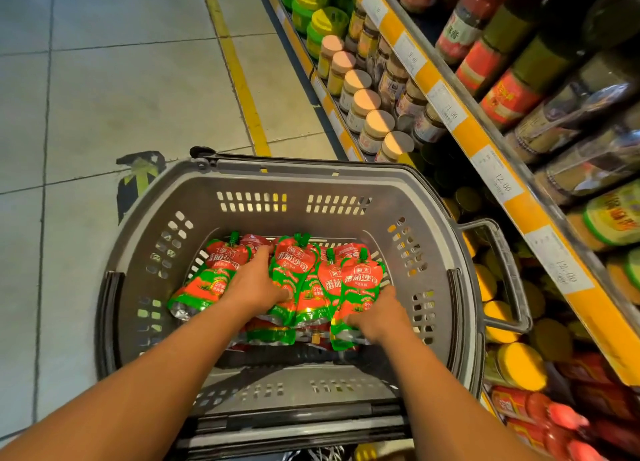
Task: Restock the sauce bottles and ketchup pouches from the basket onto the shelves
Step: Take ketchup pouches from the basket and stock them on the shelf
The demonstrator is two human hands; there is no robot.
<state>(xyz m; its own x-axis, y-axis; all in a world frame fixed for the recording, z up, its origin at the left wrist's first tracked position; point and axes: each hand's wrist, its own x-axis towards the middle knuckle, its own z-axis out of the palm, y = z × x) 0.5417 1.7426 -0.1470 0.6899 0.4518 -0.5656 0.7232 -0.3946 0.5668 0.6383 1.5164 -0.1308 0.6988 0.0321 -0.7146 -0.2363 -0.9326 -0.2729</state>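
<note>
A grey plastic basket (pixel 242 190) stands on the floor beside the shelves and holds several red-and-green ketchup pouches (pixel 221 270). Both my hands are down inside it. My left hand (pixel 256 284) grips a middle pouch (pixel 294 273), thumb on its front and fingers reaching behind it. My right hand (pixel 377 316) holds the lower part of the rightmost pouch (pixel 360 287), fingers curled at its bottom edge. More pouches lie underneath, partly hidden by my hands and forearms.
Shelves (pixel 450 89) with yellow edge strips and price tags run along the right, stocked with jars (pixel 367 114) and sauce bottles (pixel 485 55). Red-capped bottles (pixel 540 412) lie low at the right. Tiled floor with a yellow line (pixel 239 76) lies left.
</note>
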